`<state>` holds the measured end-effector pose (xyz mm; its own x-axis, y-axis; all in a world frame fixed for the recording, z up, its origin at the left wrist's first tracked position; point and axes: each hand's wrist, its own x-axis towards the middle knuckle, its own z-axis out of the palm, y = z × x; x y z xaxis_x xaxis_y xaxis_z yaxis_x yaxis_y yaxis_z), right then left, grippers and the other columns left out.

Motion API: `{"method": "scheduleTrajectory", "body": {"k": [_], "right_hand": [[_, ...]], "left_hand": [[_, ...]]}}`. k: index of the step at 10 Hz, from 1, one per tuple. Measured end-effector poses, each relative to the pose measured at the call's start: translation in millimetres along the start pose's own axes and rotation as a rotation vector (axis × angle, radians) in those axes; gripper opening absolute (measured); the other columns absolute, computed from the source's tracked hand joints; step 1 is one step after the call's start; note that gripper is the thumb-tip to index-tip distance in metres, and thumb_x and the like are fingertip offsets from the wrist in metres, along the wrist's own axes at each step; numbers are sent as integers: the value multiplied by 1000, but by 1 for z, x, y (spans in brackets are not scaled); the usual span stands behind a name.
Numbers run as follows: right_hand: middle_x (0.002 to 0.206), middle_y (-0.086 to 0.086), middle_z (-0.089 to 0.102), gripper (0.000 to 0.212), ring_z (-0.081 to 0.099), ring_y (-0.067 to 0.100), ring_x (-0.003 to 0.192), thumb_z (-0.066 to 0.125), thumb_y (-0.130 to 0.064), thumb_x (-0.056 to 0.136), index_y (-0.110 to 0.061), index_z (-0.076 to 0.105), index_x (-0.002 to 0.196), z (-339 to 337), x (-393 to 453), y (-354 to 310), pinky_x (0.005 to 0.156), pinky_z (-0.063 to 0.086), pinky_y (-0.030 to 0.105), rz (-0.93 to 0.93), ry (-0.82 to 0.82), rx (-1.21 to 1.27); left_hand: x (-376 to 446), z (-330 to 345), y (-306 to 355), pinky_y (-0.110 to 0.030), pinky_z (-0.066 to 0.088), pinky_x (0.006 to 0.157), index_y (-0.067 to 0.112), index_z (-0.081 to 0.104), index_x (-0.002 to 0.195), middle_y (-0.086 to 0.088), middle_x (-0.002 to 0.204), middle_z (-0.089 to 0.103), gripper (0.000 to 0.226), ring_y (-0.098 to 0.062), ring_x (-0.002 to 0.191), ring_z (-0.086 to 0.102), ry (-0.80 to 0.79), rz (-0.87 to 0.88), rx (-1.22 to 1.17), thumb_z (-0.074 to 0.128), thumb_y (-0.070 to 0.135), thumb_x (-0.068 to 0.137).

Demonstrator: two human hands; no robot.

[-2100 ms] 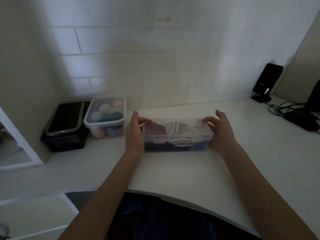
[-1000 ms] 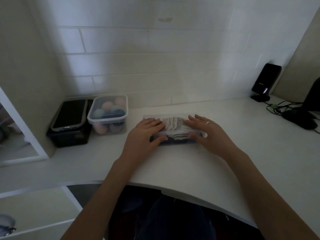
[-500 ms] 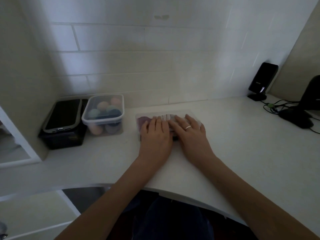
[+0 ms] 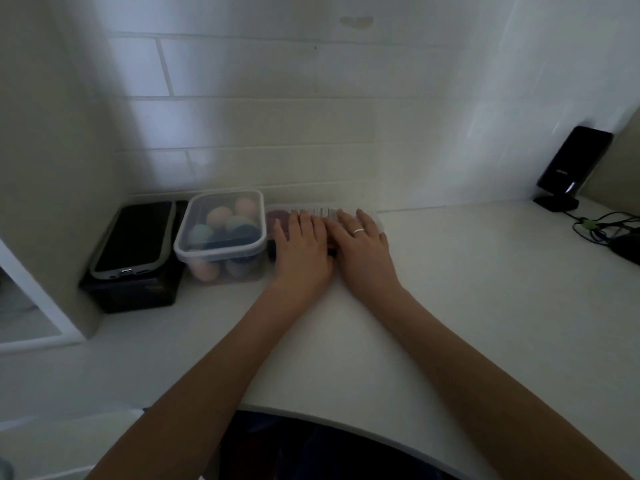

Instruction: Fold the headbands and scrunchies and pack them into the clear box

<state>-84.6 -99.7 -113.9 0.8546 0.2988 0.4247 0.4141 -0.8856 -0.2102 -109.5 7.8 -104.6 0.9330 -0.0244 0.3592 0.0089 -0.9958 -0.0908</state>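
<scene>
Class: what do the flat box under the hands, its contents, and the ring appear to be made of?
Clear box: probably glossy transparent plastic, since its contents show through. Contents: seemingly soft matte fabric, maroon and striped. Ring on the right hand: likely polished metal, bright silvery glint.

Shallow rectangular clear plastic box (image 4: 277,216), lid on, lay flat by the tiled wall, packed with folded fabric, a maroon piece (image 4: 275,219) at its left end
</scene>
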Motion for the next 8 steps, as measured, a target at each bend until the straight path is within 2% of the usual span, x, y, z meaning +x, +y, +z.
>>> {"method": "scheduleTrajectory", "body": {"k": [1, 2, 3, 4, 5, 6, 7, 8], "right_hand": [[143, 3, 49, 48, 36, 36, 136, 50, -17, 85, -28, 51, 132, 10, 16, 1, 100, 38, 56, -12, 33, 9], [144, 3, 47, 49, 34, 34, 138, 44, -19, 85, -30, 49, 133, 17, 28, 4, 103, 35, 56, 10, 35, 23], [145, 3, 46, 51, 30, 32, 140, 44, -16, 85, -29, 49, 134, 26, 38, 10, 106, 31, 56, -17, 78, 53], [141, 4, 50, 51, 35, 33, 137, 41, -18, 83, -28, 51, 132, 29, 39, 13, 104, 33, 59, -43, 116, 54], [142, 0, 50, 51, 31, 25, 141, 34, -24, 85, -28, 50, 133, 24, 40, 17, 111, 19, 62, -68, 112, 47], [143, -8, 49, 49, 26, 11, 143, 39, -26, 89, -34, 42, 138, 4, 40, 20, 112, -15, 53, -109, 17, 30], [138, -10, 53, 42, 32, 3, 138, 46, -26, 93, -36, 44, 134, -33, 54, 23, 116, -11, 48, -96, -71, 406], [118, -1, 67, 30, 57, -3, 112, 52, -8, 91, -26, 60, 114, -89, 66, 21, 107, 37, 24, -155, 220, 828]], "left_hand": [[16, 4, -8, -52, 15, 113, 2, 27, 139, -21, 145, 34, 56, -35, 136, 28, -47, 18, -36, 39, 26, 89], [27, 10, -16, -50, 36, 103, 3, 52, 122, -19, 126, 57, 54, -34, 118, 52, 11, 7, -31, 40, 28, 76], [35, 17, -20, -46, 49, 89, 7, 64, 104, -11, 104, 68, 56, -28, 97, 65, 81, 17, -8, 35, 33, 63], [34, 16, -19, -47, 49, 88, 7, 64, 104, -11, 103, 68, 58, -28, 97, 64, 65, 33, -21, 35, 35, 62], [34, 16, -21, -47, 49, 89, 7, 63, 109, -11, 107, 67, 61, -29, 99, 64, 30, 56, 20, 49, 37, 57], [33, 15, -22, -50, 45, 96, 2, 59, 117, -15, 112, 65, 69, -32, 104, 63, 21, 56, -41, 58, 29, 53], [28, 6, -16, -47, 32, 110, -5, 41, 133, -24, 132, 51, 67, -36, 124, 48, 87, 93, -266, 49, 9, 69], [22, -28, -15, -24, 18, 113, 6, 20, 146, -16, 151, 29, 71, -27, 140, 27, 127, 96, -597, 39, -10, 78]]}}
